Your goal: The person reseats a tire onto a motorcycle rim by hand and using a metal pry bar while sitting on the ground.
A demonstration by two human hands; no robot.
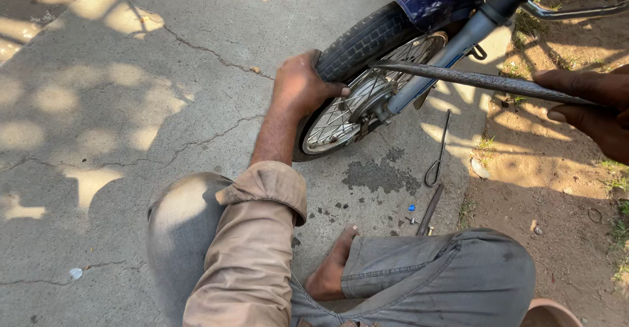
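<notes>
From my head camera, my left hand (299, 86) has its grip clamped on the black ribbed rubber motorcycle tyre (362, 40), standing upright on the cracked concrete ground (118, 104). My right hand (593, 107) grips a long dark metal rod (472, 78) reaching across the spoked wheel (341, 117).

The left hand (300, 86) clasps the motorcycle tyre (359, 42) while the right hand (590, 107) holds a long metal bar (478, 78).

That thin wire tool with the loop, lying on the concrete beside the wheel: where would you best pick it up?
Probably at the straight shank of the wire tool, pinched from above across its width. It lies flat on the concrete with bare ground on both sides, while the loop end sits close to a flat bar below it.
</notes>
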